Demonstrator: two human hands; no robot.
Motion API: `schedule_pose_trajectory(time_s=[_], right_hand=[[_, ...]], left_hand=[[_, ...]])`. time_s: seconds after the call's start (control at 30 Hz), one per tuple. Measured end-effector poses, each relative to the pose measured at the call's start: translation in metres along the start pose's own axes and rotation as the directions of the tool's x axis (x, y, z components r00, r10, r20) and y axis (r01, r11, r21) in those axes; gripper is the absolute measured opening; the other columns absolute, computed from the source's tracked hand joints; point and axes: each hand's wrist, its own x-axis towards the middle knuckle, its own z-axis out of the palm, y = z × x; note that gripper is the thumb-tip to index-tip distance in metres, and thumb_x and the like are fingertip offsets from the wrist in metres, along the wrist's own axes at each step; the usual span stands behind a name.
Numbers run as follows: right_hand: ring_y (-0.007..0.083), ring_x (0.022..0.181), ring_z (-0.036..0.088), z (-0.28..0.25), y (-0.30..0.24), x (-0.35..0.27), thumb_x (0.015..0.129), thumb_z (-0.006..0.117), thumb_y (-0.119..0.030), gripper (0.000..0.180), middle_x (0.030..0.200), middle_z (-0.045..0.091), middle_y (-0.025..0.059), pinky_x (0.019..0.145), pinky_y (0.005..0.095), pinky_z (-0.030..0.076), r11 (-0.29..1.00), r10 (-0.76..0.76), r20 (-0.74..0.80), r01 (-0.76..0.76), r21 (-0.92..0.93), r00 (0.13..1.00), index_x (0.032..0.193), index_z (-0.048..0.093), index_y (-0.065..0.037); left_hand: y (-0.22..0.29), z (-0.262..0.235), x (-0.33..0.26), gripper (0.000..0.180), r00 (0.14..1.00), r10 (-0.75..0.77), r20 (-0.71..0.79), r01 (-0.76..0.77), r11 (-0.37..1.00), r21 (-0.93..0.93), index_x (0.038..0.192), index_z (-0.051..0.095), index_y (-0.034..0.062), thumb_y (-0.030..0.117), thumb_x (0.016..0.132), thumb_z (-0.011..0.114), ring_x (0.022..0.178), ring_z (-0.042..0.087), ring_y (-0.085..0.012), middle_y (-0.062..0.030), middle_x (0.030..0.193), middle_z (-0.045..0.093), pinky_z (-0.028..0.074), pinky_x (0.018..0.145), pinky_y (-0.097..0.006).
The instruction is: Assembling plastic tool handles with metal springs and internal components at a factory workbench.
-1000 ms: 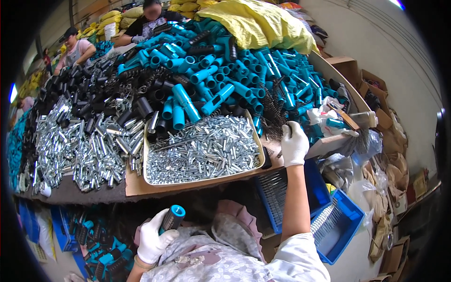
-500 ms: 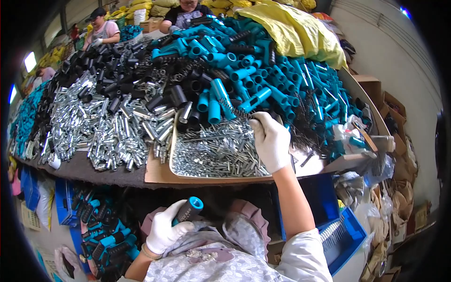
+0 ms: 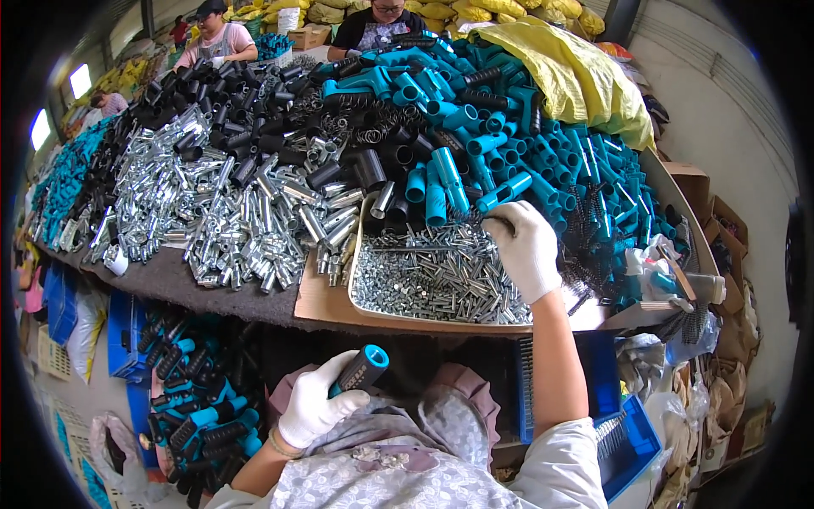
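Head view, left to right: blue plastic crates [image 3: 127, 335] of finished black-and-teal handles sit under the table's dark felt edge [image 3: 182, 284]. The gloved left hand [image 3: 315, 405] is curled around a black handle with a teal end [image 3: 363, 370], held upright above the lap. On the table lie heaps of silver metal tubes [image 3: 212, 212], black sleeves and teal plastic tubes [image 3: 526, 127]. The gloved right hand [image 3: 526, 248] reaches into a shallow cardboard tray of small metal pins [image 3: 424, 280], fingertips pinched together at the tray's far edge; what they grip is too small to tell. A yellow sack [image 3: 577, 76] drapes the far pile, with brown cardboard boxes [image 3: 716, 216] along the pale right wall.
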Motion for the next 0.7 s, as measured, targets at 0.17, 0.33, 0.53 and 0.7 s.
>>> schedule_pose_trajectory(time_s=[0.17, 0.33, 0.53, 0.7], right_hand=[[0.0354, 0.075, 0.066, 0.007, 0.004, -0.004, 0.091, 0.066, -0.024, 0.019, 0.078, 0.066, 0.0173, 0.068, 0.0429, 0.051, 0.995, 0.103, -0.042, -0.102, 0.013, 0.994, 0.086, 0.069, -0.006], [0.0346, 0.069, 0.066, 0.012, 0.026, -0.004, 0.101, 0.053, -0.037, 0.036, 0.072, 0.067, 0.0141, 0.063, 0.0408, 0.05, 0.964, 0.116, -0.017, -0.117, -0.239, 0.993, 0.09, 0.07, -0.008], [0.029, 0.065, 0.066, -0.002, 0.016, 0.003, 0.094, 0.064, -0.026, 0.023, 0.074, 0.067, 0.0155, 0.063, 0.037, 0.05, 0.953, 0.286, -0.016, -0.282, 0.111, 0.958, 0.092, 0.072, -0.005], [0.0259, 0.082, 0.069, -0.015, -0.041, -0.023, 0.08, 0.071, -0.006, 0.018, 0.091, 0.07, 0.017, 0.076, 0.0333, 0.053, 0.913, -0.037, 0.062, 0.008, 0.408, 0.997, 0.097, 0.07, 0.001]], left_hand=[[-0.002, -0.001, 0.002, 0.073, 0.999, 0.041, -0.019, -0.04, 0.999, 0.02, 0.129, 0.057, -0.0026, 0.053, 0.085, 0.074, 0.064, 0.061, -0.01, -0.0074, 0.073, 0.064, 0.051, 0.063, -0.027], [-0.001, 0.004, 0.001, 0.073, 0.999, 0.022, -0.03, -0.023, 0.999, -0.023, 0.13, 0.057, -0.0026, 0.051, 0.085, 0.076, 0.064, 0.059, -0.0079, -0.0053, 0.073, 0.063, 0.05, 0.063, -0.026], [0.008, 0.004, 0.013, 0.073, 0.999, -0.009, -0.032, 0.008, 0.999, -0.054, 0.131, 0.056, -0.0009, 0.051, 0.084, 0.077, 0.063, 0.058, -0.0075, -0.0052, 0.075, 0.063, 0.05, 0.062, -0.026], [0.009, -0.004, 0.007, 0.072, 0.997, -0.006, -0.077, 0.005, 1.0, -0.014, 0.131, 0.056, -0.0015, 0.049, 0.084, 0.077, 0.074, 0.064, -0.0127, -0.0117, 0.086, 0.068, 0.053, 0.072, -0.029]])
